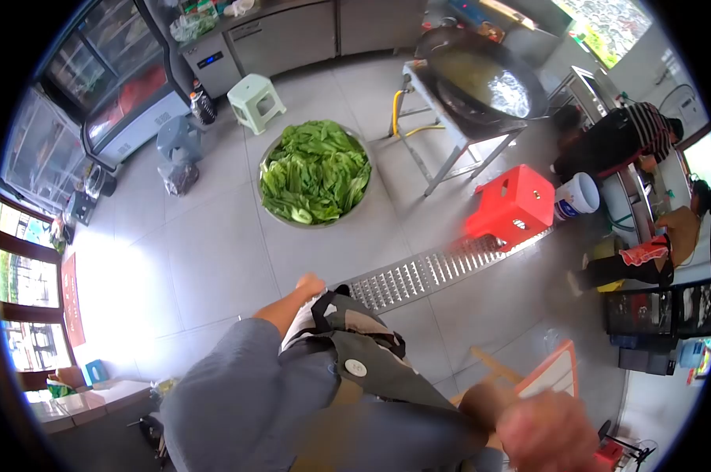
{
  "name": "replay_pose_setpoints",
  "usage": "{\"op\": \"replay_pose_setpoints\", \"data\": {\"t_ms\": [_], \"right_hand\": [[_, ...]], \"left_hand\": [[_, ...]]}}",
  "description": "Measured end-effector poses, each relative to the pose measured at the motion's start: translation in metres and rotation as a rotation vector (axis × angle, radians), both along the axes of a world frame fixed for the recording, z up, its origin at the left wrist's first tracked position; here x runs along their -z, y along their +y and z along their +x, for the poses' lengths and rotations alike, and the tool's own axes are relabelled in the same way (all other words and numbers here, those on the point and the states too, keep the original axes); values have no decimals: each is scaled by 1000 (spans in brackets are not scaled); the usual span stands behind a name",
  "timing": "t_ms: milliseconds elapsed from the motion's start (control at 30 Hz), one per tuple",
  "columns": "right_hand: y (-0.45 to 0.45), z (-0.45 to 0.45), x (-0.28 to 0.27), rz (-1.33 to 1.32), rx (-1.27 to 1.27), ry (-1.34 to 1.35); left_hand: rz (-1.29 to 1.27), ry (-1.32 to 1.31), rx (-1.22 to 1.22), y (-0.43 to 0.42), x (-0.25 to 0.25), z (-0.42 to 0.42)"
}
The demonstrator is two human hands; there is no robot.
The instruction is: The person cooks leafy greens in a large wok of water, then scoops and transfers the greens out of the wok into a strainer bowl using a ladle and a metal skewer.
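Note:
My left hand (311, 284) is beside the front of my dark apron (371, 363), close to my light trouser leg. Its fingers look curled in, and whatever may be inside them is hidden. At the lower right, my right hand (548, 431) is near the camera and blurred. It has a rounded, closed shape, with no object visible in it. Beyond my left hand, a wide round basin (263, 206) on the floor is heaped with green leafy vegetables (314, 171). Neither hand touches the basin.
A metal drain grate (399, 285) crosses the floor. Right of it are a red stool (517, 206) and white bucket (577, 197). A big wok (485, 82) rests on a metal stand. A green stool (255, 102) stands behind the basin. Two people are at the right.

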State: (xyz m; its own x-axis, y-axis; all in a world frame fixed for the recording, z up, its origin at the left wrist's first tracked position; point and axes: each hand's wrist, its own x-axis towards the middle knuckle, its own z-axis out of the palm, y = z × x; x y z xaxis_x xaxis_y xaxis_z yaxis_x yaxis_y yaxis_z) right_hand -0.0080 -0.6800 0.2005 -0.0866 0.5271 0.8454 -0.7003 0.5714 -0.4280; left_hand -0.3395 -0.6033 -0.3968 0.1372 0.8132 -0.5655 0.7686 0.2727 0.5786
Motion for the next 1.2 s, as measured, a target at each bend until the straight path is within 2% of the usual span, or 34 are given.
{"op": "replay_pose_setpoints", "data": {"t_ms": [100,133,167,267,333,400,500,567,633,667,700,733,767,800,833,867,900,933,967,1033,1067,1133,1200], "right_hand": [[48,-51,-27,120,-252,82],[55,-49,-35,38,-358,-1],[65,-53,-35,5,-401,-26],[90,-79,-25,-10,-401,31],[102,-93,-18,29,-358,121],[106,-100,-13,84,-302,202],[97,-57,3,50,209,-476],[136,-90,51,68,146,29],[150,-94,138,-675,443,-302],[170,-91,193,-919,240,-523],[174,-91,256,-888,390,-929],[161,-87,308,-943,420,-1442],[135,-76,393,-768,375,-1756],[92,-67,460,-870,340,-1831],[54,-61,490,-839,228,-2110],[20,-52,519,-811,-14,-2242],[-12,-45,545,-760,-273,-2344],[-32,-52,542,-894,-364,-2359],[-42,-69,529,-1154,-73,-2390],[-34,-88,518,-1194,122,-2290],[-30,-96,522,-1258,10,-2267],[-19,-110,537,-1380,-209,-2199],[-36,-129,579,-874,-322,-2222]], "left_hand": [[4,89,-32,-3,7,-22],[9,153,-66,-3,11,-22],[19,215,-103,0,15,-20],[-72,192,46,-5,21,-30],[-144,203,84,0,-55,-26],[-191,215,97,0,-91,-22],[-247,265,105,-14,-76,-19],[-235,307,145,-35,-79,-14],[-326,156,182,-66,-32,-20],[-351,148,173,-80,-32,-21],[-377,140,171,-89,-36,-22],[-441,199,164,-94,-53,-21],[-502,257,162,-94,-72,-19],[-460,230,158,-99,-75,-25],[-418,198,153,-107,-74,-33],[-403,150,95,-116,-75,-44],[-381,104,40,-120,-80,-58],[-401,99,34,-120,-88,-72],[-425,97,29,-120,-97,-88],[-595,-36,16,-120,-112,-116],[-572,-181,93,-123,-121,-135],[-658,-358,81,-135,-117,-174],[-870,-386,-89,-141,-112,-216]]}}
